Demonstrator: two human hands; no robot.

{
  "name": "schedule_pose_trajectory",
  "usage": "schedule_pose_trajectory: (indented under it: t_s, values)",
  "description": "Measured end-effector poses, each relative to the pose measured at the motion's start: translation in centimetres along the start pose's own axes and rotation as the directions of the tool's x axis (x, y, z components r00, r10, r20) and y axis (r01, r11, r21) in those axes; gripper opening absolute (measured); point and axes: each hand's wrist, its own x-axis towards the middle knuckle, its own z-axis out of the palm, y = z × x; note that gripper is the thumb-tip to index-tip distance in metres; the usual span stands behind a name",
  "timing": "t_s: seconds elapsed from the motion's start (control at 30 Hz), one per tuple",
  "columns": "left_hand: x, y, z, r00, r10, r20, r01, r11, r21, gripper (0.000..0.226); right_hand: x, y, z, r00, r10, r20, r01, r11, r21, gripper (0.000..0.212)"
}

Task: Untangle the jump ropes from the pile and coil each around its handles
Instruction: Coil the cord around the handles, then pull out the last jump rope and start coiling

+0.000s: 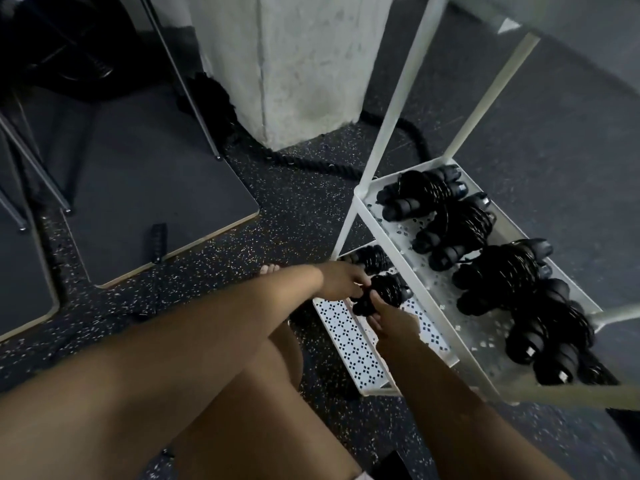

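Curling round a coiled jump rope (pixel 385 292), the left hand (pixel 341 282) and the right hand (pixel 391 322) are closed on it from either side, above the lower shelf (pixel 346 337) of a white cart (pixel 391 109); whether the shelf is touched cannot be told. A second coiled rope (pixel 370 258) is laid just behind it. Four more coiled ropes (pixel 502 271) are lined up on the upper shelf (pixel 485 336).

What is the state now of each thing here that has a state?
Black coiled jump rope: wound up, held at the lower white perforated shelf.
Left hand: grips that rope.
Right hand: grips that rope.
Four black jump ropes on upper white shelf: coiled, lying.
Black coiled rope behind the hands: lying on lower shelf.
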Motion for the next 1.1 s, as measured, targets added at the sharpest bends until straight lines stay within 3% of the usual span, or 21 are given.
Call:
schedule_pose_trajectory:
  t_s: [0.2,0.37,0.5,0.63,0.73,0.87,0.97,1.1]
  values:
    - [1.1,-3.3,-1.6,0.999,0.035,-0.018,-0.037,0.995,-0.095,0.034,3.4,1.1,0.6,0.991,-0.091,-0.100,0.092,0.996,-0.001,0.047]
    - [-0.5,-8.1,-2.2,0.981,-0.123,-0.153,0.044,0.896,-0.443,0.021,4.4,1.5,0.6,0.988,-0.070,-0.141,0.052,0.990,-0.131,0.045]
    - [-2.7,-11.1,-2.1,0.941,-0.204,-0.270,0.006,0.808,-0.589,0.023,1.2,0.2,0.3,0.952,-0.225,-0.205,0.172,0.954,-0.246,0.033]
    - [-5.7,-15.0,-1.8,0.881,-0.283,-0.379,-0.023,0.775,-0.632,0.014,-2.6,-0.3,2.2,0.903,-0.430,0.024,0.403,0.825,-0.396,0.020]
    - [-8.5,-18.5,-1.4,0.830,-0.368,-0.419,-0.007,0.744,-0.668,0.012,-4.7,-0.2,6.6,0.854,-0.443,0.272,0.520,0.724,-0.453,0.014]
    - [-11.0,-24.2,-1.1,0.764,-0.477,-0.434,0.047,0.712,-0.701,0.011,-5.8,1.1,15.0,0.804,-0.249,0.540,0.533,0.706,-0.467,0.004]
    - [-11.9,-29.4,-1.7,0.700,-0.550,-0.456,0.067,0.686,-0.724,0.019,-5.3,2.8,21.5,0.778,-0.092,0.621,0.501,0.686,-0.527,0.017]
    - [-11.1,-36.4,-3.0,0.625,-0.625,-0.468,0.124,0.671,-0.731,0.030,-4.3,5.2,29.2,0.716,-0.024,0.698,0.575,0.587,-0.570,0.022]
